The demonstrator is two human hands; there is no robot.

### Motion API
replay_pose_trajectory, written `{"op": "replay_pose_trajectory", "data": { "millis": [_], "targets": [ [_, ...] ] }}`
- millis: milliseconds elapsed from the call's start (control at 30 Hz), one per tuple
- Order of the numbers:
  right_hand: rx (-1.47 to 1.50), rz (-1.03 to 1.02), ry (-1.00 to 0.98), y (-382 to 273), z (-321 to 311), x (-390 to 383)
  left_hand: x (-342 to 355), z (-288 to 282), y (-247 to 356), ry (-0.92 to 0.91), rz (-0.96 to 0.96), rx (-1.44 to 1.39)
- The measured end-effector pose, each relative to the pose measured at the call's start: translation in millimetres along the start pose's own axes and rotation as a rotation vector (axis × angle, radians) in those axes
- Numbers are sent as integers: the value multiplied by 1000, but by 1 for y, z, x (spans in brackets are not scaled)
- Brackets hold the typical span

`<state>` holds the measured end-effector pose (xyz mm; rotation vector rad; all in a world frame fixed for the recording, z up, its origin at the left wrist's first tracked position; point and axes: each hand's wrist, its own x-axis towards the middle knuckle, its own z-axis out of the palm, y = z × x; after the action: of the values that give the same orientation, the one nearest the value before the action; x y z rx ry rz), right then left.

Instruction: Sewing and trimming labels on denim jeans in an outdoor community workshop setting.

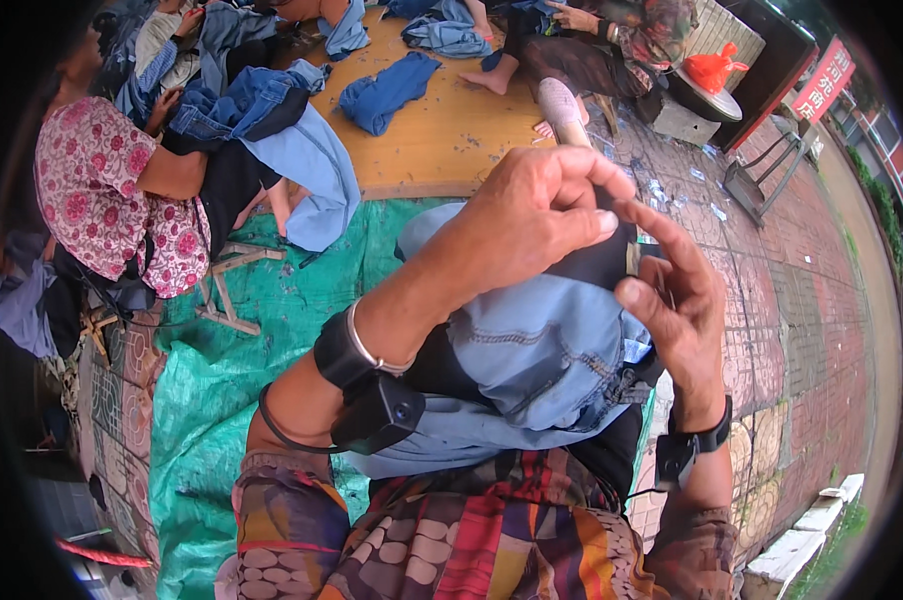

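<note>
My left hand (542,215) is raised over my lap, its thumb and index finger drawn close in a pinch. Anything between those fingertips is too small to make out. Facing it, my right hand (680,295) has its index fingertip close to the left fingertips, with thumb and other fingers curled. What it may grip cannot be made out. Below both hands, light blue denim jeans (547,345) lie across my lap, with seams showing. Neither hand grips the jeans. Black straps with small dark devices circle both my wrists.
A green tarp (207,400) spreads at left, beside a tan board (422,150) bearing a blue denim piece (387,92). Several people sit around with denim. A wooden stool (234,285) stands left; a red bag (714,68) rests on a round top. Brick paving runs right.
</note>
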<state>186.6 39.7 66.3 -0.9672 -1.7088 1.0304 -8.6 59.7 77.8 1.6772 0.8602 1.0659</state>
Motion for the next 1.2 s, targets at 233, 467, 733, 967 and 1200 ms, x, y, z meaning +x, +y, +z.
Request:
{"op": "replay_pose_trajectory", "data": {
  "millis": [233, 467, 733, 967, 1200],
  "targets": [
    [208, -6, 41, 26, -8, 18, 5, 5, -14, 7, 62, -78],
    [227, 37, 220, 37, -28, 6, -96, 41, -18, 388, 452, 294],
    [269, 57, 306, 36, -24, 2, -92, 74, -58, 377, 173, 678],
    [483, -56, 383, 30, -59, -16, -76, 47, -23, 416, 465, 728],
    [604, 334, 345, 71, -2, -41, -68, 31, 0, 466, 425, 529]
  ]
}}
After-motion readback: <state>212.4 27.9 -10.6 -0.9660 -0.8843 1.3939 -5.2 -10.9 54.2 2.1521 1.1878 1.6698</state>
